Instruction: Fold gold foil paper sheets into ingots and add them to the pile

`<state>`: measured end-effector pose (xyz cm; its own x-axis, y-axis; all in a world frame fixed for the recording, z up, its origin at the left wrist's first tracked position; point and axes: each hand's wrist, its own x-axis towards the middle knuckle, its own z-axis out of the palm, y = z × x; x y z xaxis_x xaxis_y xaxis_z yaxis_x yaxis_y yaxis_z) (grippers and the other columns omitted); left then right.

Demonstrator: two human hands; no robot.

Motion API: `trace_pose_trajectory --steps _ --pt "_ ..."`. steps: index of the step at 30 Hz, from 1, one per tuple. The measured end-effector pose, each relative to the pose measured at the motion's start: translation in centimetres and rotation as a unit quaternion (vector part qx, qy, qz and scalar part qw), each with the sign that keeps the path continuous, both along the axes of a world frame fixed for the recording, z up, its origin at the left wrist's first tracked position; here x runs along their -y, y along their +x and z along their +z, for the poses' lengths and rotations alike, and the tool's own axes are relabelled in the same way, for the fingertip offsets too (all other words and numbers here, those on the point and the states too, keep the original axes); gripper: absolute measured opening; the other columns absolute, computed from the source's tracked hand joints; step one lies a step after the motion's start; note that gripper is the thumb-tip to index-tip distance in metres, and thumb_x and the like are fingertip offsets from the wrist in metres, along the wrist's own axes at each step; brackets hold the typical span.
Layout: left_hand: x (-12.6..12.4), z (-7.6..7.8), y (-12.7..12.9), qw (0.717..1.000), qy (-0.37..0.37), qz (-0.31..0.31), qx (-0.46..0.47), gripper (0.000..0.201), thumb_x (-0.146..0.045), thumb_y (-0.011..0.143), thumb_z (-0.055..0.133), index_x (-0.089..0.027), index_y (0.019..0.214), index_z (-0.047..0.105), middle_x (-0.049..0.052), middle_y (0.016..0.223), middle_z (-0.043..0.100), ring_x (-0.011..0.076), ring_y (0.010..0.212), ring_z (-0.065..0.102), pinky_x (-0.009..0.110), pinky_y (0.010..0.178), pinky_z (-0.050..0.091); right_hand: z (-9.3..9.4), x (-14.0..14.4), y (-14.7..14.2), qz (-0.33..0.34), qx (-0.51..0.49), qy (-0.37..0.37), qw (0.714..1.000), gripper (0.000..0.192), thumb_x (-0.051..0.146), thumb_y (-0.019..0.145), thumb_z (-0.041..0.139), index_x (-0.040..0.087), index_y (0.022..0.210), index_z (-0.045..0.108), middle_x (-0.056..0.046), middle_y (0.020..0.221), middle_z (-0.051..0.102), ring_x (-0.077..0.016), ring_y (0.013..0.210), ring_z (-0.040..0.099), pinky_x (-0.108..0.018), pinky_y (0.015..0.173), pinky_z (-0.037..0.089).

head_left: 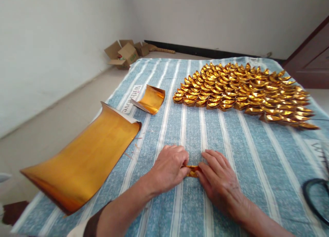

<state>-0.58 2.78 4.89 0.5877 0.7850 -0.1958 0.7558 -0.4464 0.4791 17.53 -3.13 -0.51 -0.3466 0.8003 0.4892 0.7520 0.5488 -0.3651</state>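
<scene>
Between my two hands lies a narrow folded strip of gold foil paper point(192, 171), low over the striped cloth. My left hand point(171, 166) pinches its left end, fingers curled. Thumb and fingers of my right hand point(218, 173) close on its right end, partly hiding it. Ahead to the right stand many folded gold paper ingots point(231, 88) in tight rows. A small stack of gold foil paper point(151, 99) rests beyond my left hand, its edges curling up. Nearer on the left is a large curled stack of gold foil sheets point(84, 154).
A blue and white striped cloth point(164, 127) covers the table. Black-handled scissors point(316, 192) lie at the right edge, partly cut off by the frame. Open cardboard boxes point(124, 53) stand on the floor by the wall, and a dark red door point(311, 59) is at the right.
</scene>
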Motion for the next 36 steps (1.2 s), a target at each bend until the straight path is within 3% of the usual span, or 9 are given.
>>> trace_pose_trajectory --steps 5,15,18,21,24,30,36 --pt "0.2 0.5 -0.4 0.998 -0.016 -0.006 0.057 0.019 -0.011 0.074 0.067 -0.016 0.064 0.051 -0.005 0.062 0.054 0.0113 0.063 0.049 0.029 0.070 0.035 0.3 -0.3 0.4 0.023 -0.089 -0.002 0.996 0.009 0.010 0.086 0.057 0.018 0.086 0.058 -0.009 0.101 0.066 -0.0239 0.105 0.059 -0.049 0.097 0.044" --pt "0.4 0.8 -0.9 0.971 0.137 -0.042 0.190 0.016 -0.006 0.078 0.061 -0.017 0.068 0.054 -0.004 0.064 0.059 0.0116 0.065 0.055 0.027 0.069 0.042 1.8 -1.6 0.5 0.035 -0.143 0.020 0.989 0.011 0.011 0.084 0.061 0.020 0.080 0.056 -0.005 0.090 0.067 -0.0195 0.094 0.063 -0.048 0.098 0.042" --pt "0.6 0.8 -1.1 0.961 0.170 -0.037 0.215 0.010 -0.006 0.080 0.059 -0.016 0.082 0.058 -0.002 0.070 0.063 0.0129 0.067 0.058 0.029 0.070 0.045 2.3 -1.9 0.6 0.043 -0.134 0.019 0.990 0.011 0.012 0.084 0.061 0.020 0.079 0.057 -0.004 0.087 0.067 -0.0190 0.090 0.064 -0.048 0.098 0.040" --pt "0.6 0.4 -1.3 0.948 0.206 -0.038 0.240 0.028 -0.008 0.082 0.058 -0.013 0.109 0.055 0.000 0.079 0.069 0.0158 0.073 0.063 0.035 0.078 0.048 3.0 -2.2 0.7 0.049 -0.110 0.016 0.993 0.008 0.014 0.084 0.063 0.021 0.086 0.059 -0.003 0.086 0.067 -0.0189 0.089 0.063 -0.048 0.099 0.038" --pt "0.7 0.1 -1.5 0.939 0.235 -0.040 0.248 0.041 -0.009 0.085 0.055 -0.013 0.125 0.046 0.001 0.082 0.071 0.0182 0.079 0.065 0.040 0.083 0.048 3.9 -2.5 0.5 0.059 -0.073 0.016 0.995 0.010 0.016 0.085 0.063 0.022 0.092 0.060 -0.002 0.087 0.068 -0.0178 0.087 0.063 -0.047 0.101 0.035" --pt "0.7 0.0 -1.5 0.933 0.256 -0.041 0.251 0.049 -0.009 0.087 0.052 -0.015 0.134 0.039 0.001 0.085 0.072 0.0197 0.087 0.066 0.042 0.089 0.046 5.0 -3.0 -0.5 0.060 -0.028 -0.011 0.998 0.007 0.022 0.090 0.059 0.024 0.088 0.066 0.000 0.082 0.066 -0.0161 0.083 0.062 -0.050 0.106 0.026" --pt "0.7 -0.1 -1.5 0.939 0.233 -0.026 0.252 0.046 -0.011 0.087 0.054 -0.016 0.131 0.042 0.000 0.083 0.072 0.0193 0.086 0.066 0.042 0.089 0.046 4.5 -3.1 -0.7 0.077 -0.037 -0.040 0.996 0.015 0.018 0.092 0.052 0.024 0.088 0.066 0.002 0.082 0.067 -0.0126 0.077 0.061 -0.048 0.108 0.024"
